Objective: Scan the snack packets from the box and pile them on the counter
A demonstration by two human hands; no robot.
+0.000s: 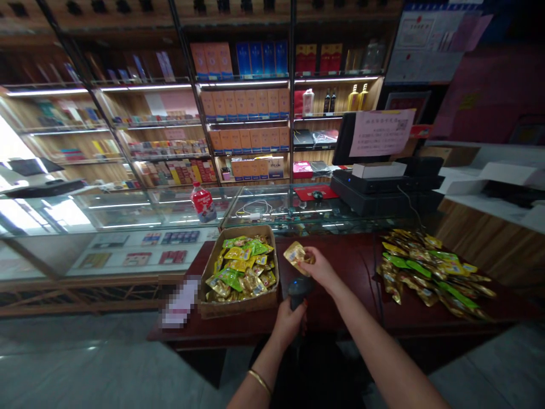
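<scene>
My left hand is wrapped round the grip of a black handheld barcode scanner, whose head shows a small blue light. Just beyond the scanner, my right hand pinches a gold snack packet by its right side. Left of both hands stands an open cardboard box, filled with gold, yellow and green packets. On the right side of the dark red table lies a loose heap of similar packets. The print on the held packet is too small to read.
Behind the table runs a glass display counter with a red-labelled bottle on it. A monitor with a pink paper notice stands at the back right, above a black cash drawer. Boxed goods line the wall shelves.
</scene>
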